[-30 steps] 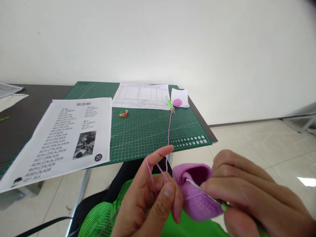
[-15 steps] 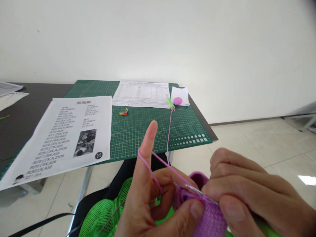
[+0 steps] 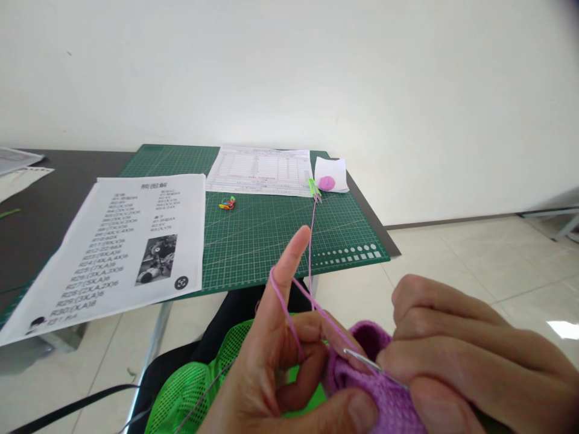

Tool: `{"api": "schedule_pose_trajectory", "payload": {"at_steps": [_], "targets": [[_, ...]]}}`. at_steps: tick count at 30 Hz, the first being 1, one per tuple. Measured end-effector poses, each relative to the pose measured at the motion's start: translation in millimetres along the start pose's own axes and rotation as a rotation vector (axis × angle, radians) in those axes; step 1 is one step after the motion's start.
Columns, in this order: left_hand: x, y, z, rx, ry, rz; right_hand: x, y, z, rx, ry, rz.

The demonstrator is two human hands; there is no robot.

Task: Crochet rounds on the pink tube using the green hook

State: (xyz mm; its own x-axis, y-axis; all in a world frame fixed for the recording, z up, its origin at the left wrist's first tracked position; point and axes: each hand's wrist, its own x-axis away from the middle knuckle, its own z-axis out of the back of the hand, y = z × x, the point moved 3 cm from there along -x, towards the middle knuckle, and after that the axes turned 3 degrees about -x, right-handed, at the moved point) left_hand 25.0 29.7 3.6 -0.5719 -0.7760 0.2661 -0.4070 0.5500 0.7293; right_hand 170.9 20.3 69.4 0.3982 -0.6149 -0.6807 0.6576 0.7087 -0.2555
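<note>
My left hand (image 3: 289, 367) grips the rim of a purple crochet piece (image 3: 392, 405) between thumb and curled fingers. Its index finger is raised, with purple yarn (image 3: 281, 296) looped around it and running down to the work. In my right hand (image 3: 470, 349) is a silver crochet hook (image 3: 368, 361), pinched between thumb and fingers. The hook's tip lies beside the yarn at the piece's edge, and its shaft crosses the rim. The piece is hollow, its opening facing up; its lower part is out of the picture.
A green cutting mat (image 3: 253, 241) covers the table, bearing a printed pattern sheet (image 3: 181, 241), a form (image 3: 266, 172), colourful stitch markers (image 3: 227, 204), small green-handled snips (image 3: 315, 189) and a purple yarn bundle (image 3: 326, 183) on white paper. Green mesh (image 3: 183, 395) lies over my lap.
My left hand has shifted slightly right, its raised index finger tilting right with the yarn loop. The crochet piece, the hook and my right hand have moved a little right and down.
</note>
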Motion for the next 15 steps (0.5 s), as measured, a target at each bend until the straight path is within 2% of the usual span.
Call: {"api": "schedule_pose_trajectory", "payload": {"at_steps": [3,6,12,15], "targets": [[0,0,-1.3,0.073,-0.026,0.02,-7,-1,-1,-0.009,-0.044,-0.004],[0,1,-2.5,0.091,-0.025,0.039,-10,-2,-2,0.004,-0.02,0.011],[3,-1,-1.3,-0.045,0.045,0.013,-12,-4,-2,0.064,0.0,0.036],[3,-2,-1.3,-0.066,0.035,-0.001,-13,-4,-1,0.067,0.0,0.04]]}}
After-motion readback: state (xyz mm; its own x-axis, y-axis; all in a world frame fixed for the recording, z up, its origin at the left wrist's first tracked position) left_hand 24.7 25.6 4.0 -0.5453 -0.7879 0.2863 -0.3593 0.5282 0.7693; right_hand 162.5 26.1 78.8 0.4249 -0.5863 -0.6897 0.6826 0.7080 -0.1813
